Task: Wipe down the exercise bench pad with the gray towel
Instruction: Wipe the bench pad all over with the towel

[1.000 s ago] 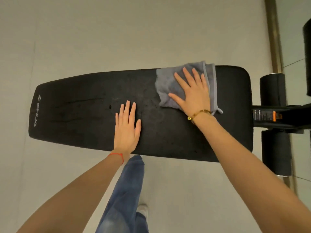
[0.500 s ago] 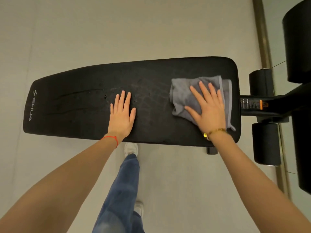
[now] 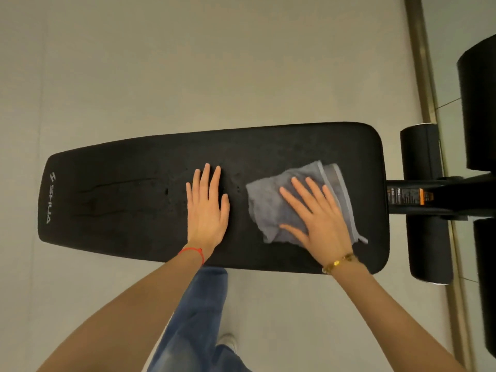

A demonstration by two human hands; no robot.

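Note:
The black exercise bench pad (image 3: 128, 200) lies across the view, with a white logo at its left end. A folded gray towel (image 3: 268, 208) sits on the pad's right part. My right hand (image 3: 319, 218) presses flat on the towel with spread, straight fingers and covers much of it. Flat on the bare pad near its middle lies my left hand (image 3: 208, 208), fingers straight, just left of the towel and not touching it.
Two black foam rollers (image 3: 426, 242) and a black frame bar with an orange label (image 3: 418, 197) stand off the pad's right end. A brass floor strip (image 3: 421, 63) runs along the right. My jeans leg and shoe (image 3: 198, 318) are below the pad on the pale floor.
My right hand has slid the towel from the pad's far edge toward the near edge, then a little leftward. My left hand has stayed flat on the pad.

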